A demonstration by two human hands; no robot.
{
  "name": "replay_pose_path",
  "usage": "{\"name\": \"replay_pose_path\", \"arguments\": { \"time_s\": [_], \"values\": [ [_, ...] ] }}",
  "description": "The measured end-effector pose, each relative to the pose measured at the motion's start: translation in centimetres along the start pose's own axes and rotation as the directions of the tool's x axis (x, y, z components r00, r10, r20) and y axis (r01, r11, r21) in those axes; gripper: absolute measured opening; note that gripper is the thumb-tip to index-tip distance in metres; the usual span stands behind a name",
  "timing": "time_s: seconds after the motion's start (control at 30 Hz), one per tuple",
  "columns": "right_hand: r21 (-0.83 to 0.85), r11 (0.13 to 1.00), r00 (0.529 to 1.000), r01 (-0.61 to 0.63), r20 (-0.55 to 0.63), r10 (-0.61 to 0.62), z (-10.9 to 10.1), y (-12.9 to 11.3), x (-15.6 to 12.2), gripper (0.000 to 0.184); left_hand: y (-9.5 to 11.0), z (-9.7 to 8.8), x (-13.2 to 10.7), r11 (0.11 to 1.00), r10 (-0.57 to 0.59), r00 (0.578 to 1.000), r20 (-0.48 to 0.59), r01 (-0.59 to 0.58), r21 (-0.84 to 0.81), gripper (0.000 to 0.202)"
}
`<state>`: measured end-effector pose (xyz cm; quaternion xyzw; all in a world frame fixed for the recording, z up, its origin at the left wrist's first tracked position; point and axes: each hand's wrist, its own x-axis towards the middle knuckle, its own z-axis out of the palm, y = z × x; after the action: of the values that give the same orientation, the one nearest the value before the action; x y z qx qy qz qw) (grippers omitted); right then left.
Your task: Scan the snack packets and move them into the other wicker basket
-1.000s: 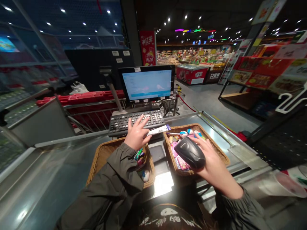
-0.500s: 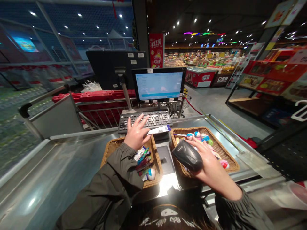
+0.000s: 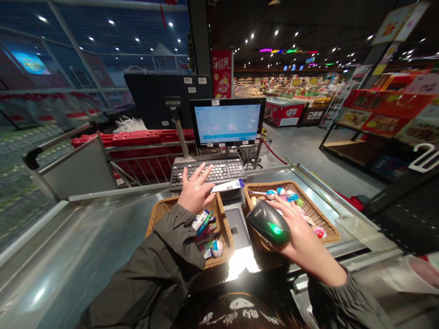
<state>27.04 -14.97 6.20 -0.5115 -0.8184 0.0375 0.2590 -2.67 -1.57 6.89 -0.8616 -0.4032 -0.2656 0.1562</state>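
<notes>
My left hand (image 3: 195, 191) is over the lower left of the black keyboard (image 3: 224, 170), three fingers spread on or just above its keys. Between its thumb and index finger sits the end of a long white packet with a purple end (image 3: 228, 186). The packet points right, along the keyboard's front edge. My right hand (image 3: 298, 228) is wrapped around a black barcode scanner (image 3: 267, 221), whose top glows green. It is above the right wicker basket (image 3: 329, 224), which holds small toys and blue-and-white egg-shaped items (image 3: 291, 196). Below my left wrist, the left wicker basket (image 3: 224, 224) holds small packets and another egg-shaped item (image 3: 217, 248).
A lit screen (image 3: 228, 121) stands behind the keyboard, with a second display (image 3: 164, 100) seen from behind. The metal counter (image 3: 103, 233) runs to both sides. A long thin green stick (image 3: 315, 189) lies at the right, beyond the basket. Boxed goods (image 3: 384, 109) stand farther right.
A green light has come on atop the scanner. Both hands keep nearly the same positions, while the view has shifted slightly.
</notes>
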Motion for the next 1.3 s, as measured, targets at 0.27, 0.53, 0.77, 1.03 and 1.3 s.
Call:
{"name": "replay_pose_path", "arguments": {
  "time_s": [0.27,0.53,0.77,1.03,1.3],
  "values": [
    [0.007,1.0,1.0,0.008,-0.028,-0.008,0.3,-0.3,0.2,0.058,-0.7,0.0,-0.9,1.0,-0.016,1.0,0.007,0.016,0.023,0.014],
    [0.01,1.0,1.0,0.028,0.004,-0.028,0.7,-1.0,0.7,0.054,-1.7,0.1,-3.0,0.996,-0.086,0.994,0.061,0.084,0.042,0.016],
    [0.024,0.999,1.0,0.022,0.011,-0.023,1.3,-1.6,1.2,0.058,-3.3,0.6,-5.5,0.982,-0.188,0.972,0.141,0.181,0.059,0.015],
    [0.073,0.997,0.998,0.021,0.064,-0.026,2.5,-2.3,2.0,0.047,-5.1,2.5,-9.9,0.965,-0.26,0.93,0.261,0.245,0.09,0.015],
    [0.075,0.996,0.998,0.047,0.048,-0.051,3.7,-3.3,2.8,0.051,-7.3,4.1,-13.6,0.895,-0.446,0.801,0.399,0.387,0.224,0.019]
  ]
}}
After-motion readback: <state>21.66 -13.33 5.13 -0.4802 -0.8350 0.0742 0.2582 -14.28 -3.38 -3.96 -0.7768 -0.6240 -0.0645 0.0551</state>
